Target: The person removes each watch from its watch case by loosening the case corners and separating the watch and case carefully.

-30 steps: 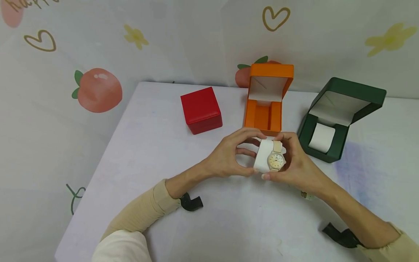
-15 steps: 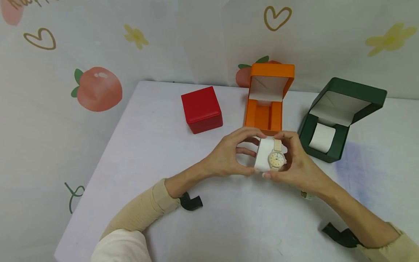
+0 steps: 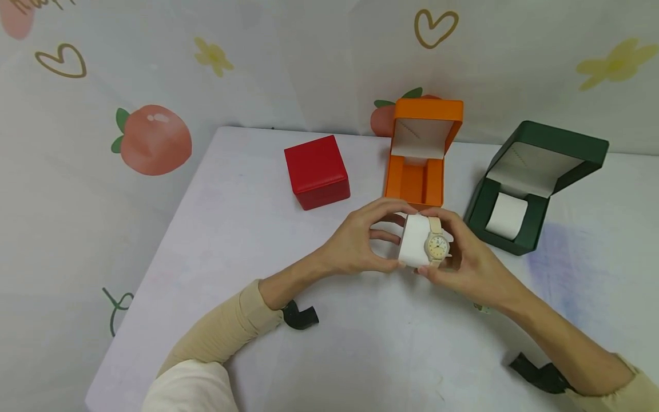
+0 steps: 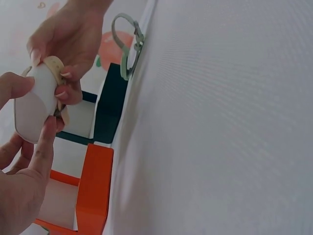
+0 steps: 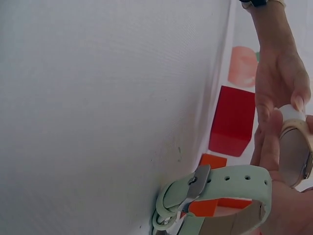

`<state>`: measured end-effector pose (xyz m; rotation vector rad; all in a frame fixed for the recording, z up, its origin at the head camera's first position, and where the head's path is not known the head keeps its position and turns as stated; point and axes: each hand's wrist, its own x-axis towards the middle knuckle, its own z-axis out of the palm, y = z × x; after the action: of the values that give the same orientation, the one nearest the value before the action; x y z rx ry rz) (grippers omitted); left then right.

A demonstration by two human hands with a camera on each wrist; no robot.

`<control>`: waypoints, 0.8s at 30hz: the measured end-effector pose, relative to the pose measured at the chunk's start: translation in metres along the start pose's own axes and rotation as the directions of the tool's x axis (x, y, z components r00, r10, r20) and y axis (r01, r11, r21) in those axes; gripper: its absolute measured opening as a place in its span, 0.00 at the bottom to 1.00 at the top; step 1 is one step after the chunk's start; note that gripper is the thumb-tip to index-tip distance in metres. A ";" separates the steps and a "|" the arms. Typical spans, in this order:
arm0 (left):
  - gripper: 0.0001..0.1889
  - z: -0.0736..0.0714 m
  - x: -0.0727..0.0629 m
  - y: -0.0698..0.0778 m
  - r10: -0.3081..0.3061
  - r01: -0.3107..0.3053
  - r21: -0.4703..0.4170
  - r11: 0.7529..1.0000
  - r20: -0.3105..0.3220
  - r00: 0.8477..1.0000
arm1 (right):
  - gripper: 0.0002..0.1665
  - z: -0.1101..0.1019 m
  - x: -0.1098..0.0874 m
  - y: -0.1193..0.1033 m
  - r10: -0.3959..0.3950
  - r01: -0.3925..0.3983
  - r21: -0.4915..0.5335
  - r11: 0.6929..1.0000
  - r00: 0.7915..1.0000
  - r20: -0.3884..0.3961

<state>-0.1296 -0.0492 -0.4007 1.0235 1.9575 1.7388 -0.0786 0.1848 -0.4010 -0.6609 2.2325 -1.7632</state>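
Observation:
In the head view a white watch cushion (image 3: 413, 243) is held between both hands above the table. A cream-strapped wristwatch (image 3: 437, 247) with a round cream dial loops round its right end. My left hand (image 3: 350, 243) grips the cushion's bare left end between thumb and fingertips. My right hand (image 3: 476, 266) pinches the watch strap and cushion, thumb at the near edge, fingers at the far edge. From the left wrist view, the strap (image 4: 55, 66) curves round the cushion (image 4: 35, 110), with right-hand fingertips near its buckle side.
An open orange watch box (image 3: 431, 194) stands just beyond the hands. To its right an open green box (image 3: 540, 223) holds a white cushion (image 3: 507, 216). A closed red box (image 3: 316, 171) sits left. A mint-green watch strap (image 5: 234, 181) lies under my right wrist.
The watch shifts slightly right along the cushion and away from me. My right thumb and fingertips shift with it, the fingers reaching a little further left. The boxes stay put.

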 end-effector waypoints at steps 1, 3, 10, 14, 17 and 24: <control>0.39 0.000 0.000 0.000 -0.005 0.005 -0.003 1.000 0.001 1.000 | 0.51 0.000 0.000 0.000 -0.003 0.003 -0.004 1.000 1.000 0.005; 0.39 0.000 0.000 0.000 -0.017 0.017 -0.010 1.000 0.002 1.000 | 0.51 -0.002 0.000 0.000 -0.007 0.007 -0.001 1.000 1.000 0.019; 0.38 -0.002 0.000 0.006 -0.042 0.043 -0.051 0.998 0.019 0.999 | 0.53 -0.007 0.000 0.000 -0.024 0.019 0.066 0.998 0.997 0.078; 0.38 -0.003 0.000 0.005 -0.061 0.063 -0.057 0.996 0.031 0.998 | 0.53 -0.010 -0.003 0.000 0.014 -0.017 0.043 0.999 0.997 0.080; 0.38 -0.004 -0.001 0.002 -0.071 0.073 -0.046 0.996 0.040 0.997 | 0.52 -0.013 -0.006 0.000 0.064 -0.065 0.008 0.998 0.996 0.069; 0.39 -0.006 -0.001 -0.002 -0.062 0.064 -0.035 0.997 0.057 0.996 | 0.53 -0.015 -0.007 0.002 0.100 -0.100 -0.005 0.995 0.994 0.048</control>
<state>-0.1331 -0.0542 -0.4017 0.9769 1.8955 1.6884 -0.0797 0.2015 -0.3997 -0.5748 2.1969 -1.6791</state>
